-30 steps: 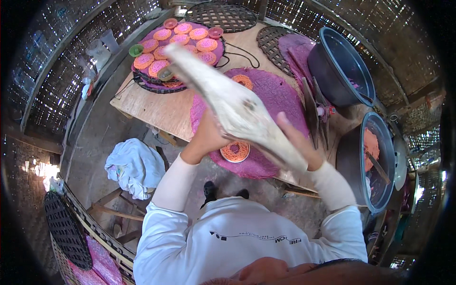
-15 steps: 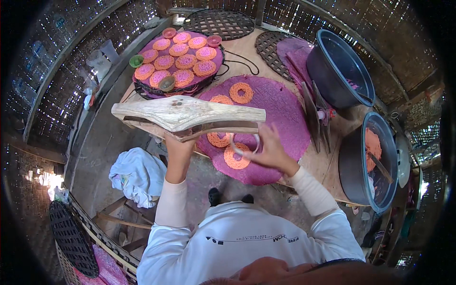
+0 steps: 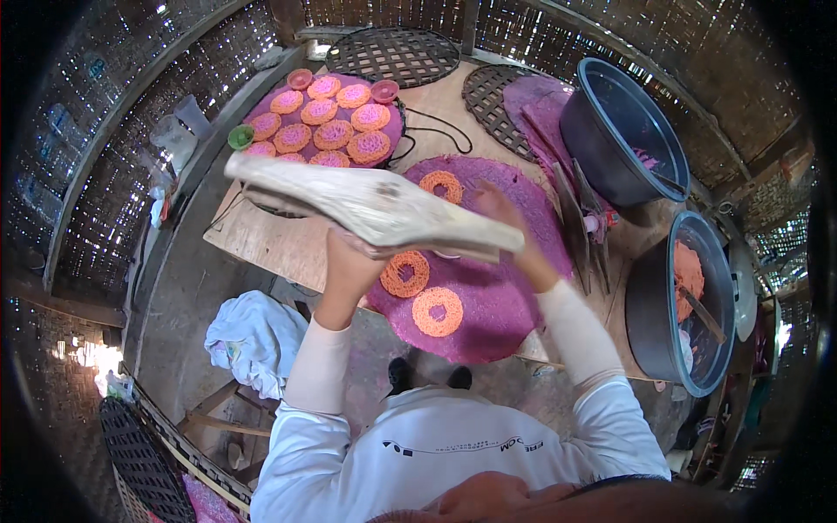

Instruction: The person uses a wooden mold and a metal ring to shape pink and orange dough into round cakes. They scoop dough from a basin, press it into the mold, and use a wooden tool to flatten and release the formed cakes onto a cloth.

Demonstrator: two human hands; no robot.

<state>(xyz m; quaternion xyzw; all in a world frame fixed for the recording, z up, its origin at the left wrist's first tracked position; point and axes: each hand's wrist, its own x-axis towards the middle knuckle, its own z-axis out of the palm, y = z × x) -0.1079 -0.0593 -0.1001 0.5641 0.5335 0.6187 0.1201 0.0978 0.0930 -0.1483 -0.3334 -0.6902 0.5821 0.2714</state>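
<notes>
My left hand (image 3: 347,272) grips a pale carved wooden press (image 3: 375,205) from below, near its middle; the press is tilted and smeared by motion. Behind the press's right end is my right hand (image 3: 497,207), blurred and partly covered, so its grip does not show. Beneath lies a round purple mat (image 3: 514,296) with orange lacy rings of strands, among them a far ring (image 3: 442,185), a middle ring (image 3: 392,277) and a near ring (image 3: 425,312). A sliver of white rim (image 3: 446,255) peeks out under the press.
At the far left, a round tray (image 3: 391,144) carries several orange-and-pink lacy discs and small coloured bowls. Two dark basins stand on the right, one far (image 3: 602,157) and one near (image 3: 649,322) with orange dough. A pale blue cloth (image 3: 257,336) lies lower left.
The press has swung, its right end lower and nearer me. My right hand has moved away from me, behind the press. The white ring it held is now mostly hidden.
</notes>
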